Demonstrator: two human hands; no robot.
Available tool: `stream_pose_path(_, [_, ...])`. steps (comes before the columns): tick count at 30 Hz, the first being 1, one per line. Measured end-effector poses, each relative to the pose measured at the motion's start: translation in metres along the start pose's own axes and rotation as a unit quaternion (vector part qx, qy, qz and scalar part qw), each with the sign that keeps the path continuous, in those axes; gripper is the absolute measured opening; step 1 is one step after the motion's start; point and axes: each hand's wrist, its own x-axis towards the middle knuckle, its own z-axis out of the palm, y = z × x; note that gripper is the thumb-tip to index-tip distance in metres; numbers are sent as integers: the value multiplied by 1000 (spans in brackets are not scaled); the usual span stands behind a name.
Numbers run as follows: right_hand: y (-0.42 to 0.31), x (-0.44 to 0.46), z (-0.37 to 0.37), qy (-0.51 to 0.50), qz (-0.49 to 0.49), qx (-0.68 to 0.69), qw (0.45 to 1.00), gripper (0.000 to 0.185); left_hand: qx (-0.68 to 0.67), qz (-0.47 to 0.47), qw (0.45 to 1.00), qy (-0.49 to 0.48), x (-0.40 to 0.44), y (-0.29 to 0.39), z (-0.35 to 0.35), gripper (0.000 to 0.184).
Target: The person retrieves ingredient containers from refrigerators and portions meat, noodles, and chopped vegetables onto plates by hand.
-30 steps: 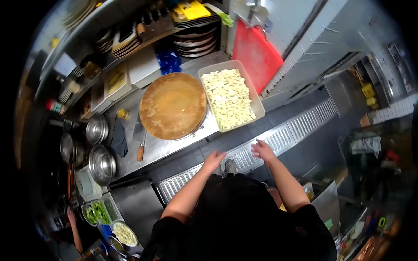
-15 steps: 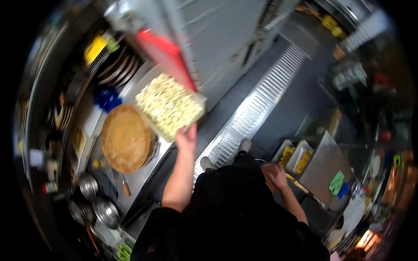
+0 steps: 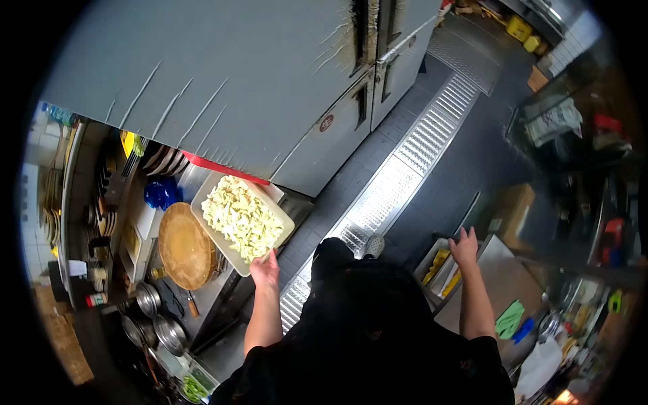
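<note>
A rectangular pale plastic tub (image 3: 288, 223) full of chopped pale yellow-green pieces (image 3: 241, 217) rests at the edge of the steel counter. My left hand (image 3: 264, 268) grips its near corner, fingers partly hidden by the rim. Beside the tub lies a thick round wooden chopping block (image 3: 185, 244). On the other side, my right hand (image 3: 464, 248) reaches out with fingers apart, above the edge of a steel worktop. A dark bar lies close to its fingertips; whether they touch it I cannot tell.
A tall grey fridge (image 3: 250, 81) stands beyond the tub, with a red board (image 3: 223, 167) at its base. A metal floor grate (image 3: 385, 192) runs along the aisle. Metal bowls (image 3: 169, 334) and a cleaver-like tool with a wooden handle (image 3: 193, 304) lie left. A green cloth (image 3: 509, 319) lies right.
My view has shifted, bringing more of the fridge in. My right hand has moved outward and forward from beside my body, and its fingers have spread. My left hand stays on the tub.
</note>
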Motion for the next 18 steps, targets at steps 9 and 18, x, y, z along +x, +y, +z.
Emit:
stream_pose_path(9, [-163, 193, -55, 8, -224, 18, 974, 67, 12, 7, 999, 37, -34, -19, -5, 49])
stream_pose_path(18, [-303, 357, -85, -86, -274, 53, 956, 70, -49, 41, 996, 59, -28, -46, 4, 51])
